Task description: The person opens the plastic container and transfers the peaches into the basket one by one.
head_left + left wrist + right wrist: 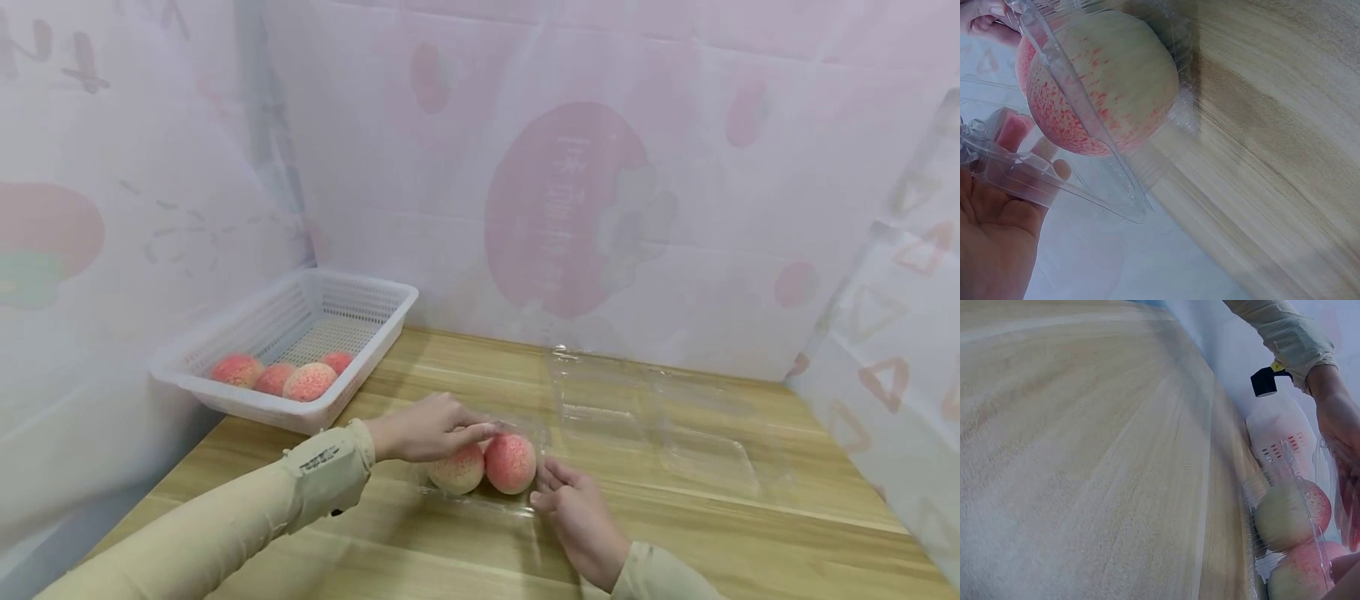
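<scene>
Two pink-and-cream peaches (512,464) sit side by side in a clear plastic clamshell box (487,502) on the table. From the left, my left hand (427,429) reaches over the box, fingers extended against its clear lid (1094,200). The lid stands tilted beside the nearer peach (1104,81) in the left wrist view. At the box's right side, my right hand (585,521) pinches the rim between thumb and fingers. Both peaches and the left hand (1341,444) show at the right of the right wrist view.
A white perforated basket (367,367) with several peaches (310,382) stands at the left back. Two more clear plastic boxes (600,400) (708,458) lie open at the right back. Printed cloth walls (420,183) enclose the wooden table (660,533) at the back and sides.
</scene>
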Demonstrator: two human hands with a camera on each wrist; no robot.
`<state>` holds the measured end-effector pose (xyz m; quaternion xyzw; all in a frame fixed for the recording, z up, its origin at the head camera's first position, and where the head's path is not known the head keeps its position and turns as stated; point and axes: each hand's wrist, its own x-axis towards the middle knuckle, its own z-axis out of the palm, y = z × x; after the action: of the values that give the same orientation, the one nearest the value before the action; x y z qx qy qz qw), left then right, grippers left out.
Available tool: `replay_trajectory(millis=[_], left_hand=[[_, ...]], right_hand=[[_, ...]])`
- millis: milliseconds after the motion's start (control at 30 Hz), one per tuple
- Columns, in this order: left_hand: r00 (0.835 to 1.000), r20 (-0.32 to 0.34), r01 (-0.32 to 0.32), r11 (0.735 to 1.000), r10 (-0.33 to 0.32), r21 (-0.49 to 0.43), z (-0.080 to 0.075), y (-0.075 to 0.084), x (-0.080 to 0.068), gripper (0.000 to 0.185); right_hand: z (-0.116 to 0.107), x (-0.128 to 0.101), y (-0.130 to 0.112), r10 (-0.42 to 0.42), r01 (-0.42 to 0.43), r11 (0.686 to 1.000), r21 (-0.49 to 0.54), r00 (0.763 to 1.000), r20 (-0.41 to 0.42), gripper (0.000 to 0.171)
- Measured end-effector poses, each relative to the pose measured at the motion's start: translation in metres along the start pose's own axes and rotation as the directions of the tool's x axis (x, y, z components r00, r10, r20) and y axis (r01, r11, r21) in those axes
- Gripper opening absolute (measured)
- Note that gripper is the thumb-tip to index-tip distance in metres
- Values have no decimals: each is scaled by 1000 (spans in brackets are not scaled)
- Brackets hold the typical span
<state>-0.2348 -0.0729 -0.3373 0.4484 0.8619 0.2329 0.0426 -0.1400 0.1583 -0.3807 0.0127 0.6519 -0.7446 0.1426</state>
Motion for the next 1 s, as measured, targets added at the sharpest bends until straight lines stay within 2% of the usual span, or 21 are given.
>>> replay_trajectory(millis=[233,600,833,1000], left_hand=[[999,12,33,998,-33,-44,-4,1,2,43],[999,44,31,997,-28,-75,-10,-3,5,42],[990,101,111,986,-99,-121,-22,1,14,41],[980,142,155,982,-138,-110,-34,5,22,41]], right_hand=[[-5,0,-2,33,-33,999,15,999,6,69],[-7,1,-1,54,-54,999,9,993,-103,55],[-10,1,-1,87,-78,992,104,992,-86,56],[-13,2,-2,132,-117,976,182,989,-73,59]])
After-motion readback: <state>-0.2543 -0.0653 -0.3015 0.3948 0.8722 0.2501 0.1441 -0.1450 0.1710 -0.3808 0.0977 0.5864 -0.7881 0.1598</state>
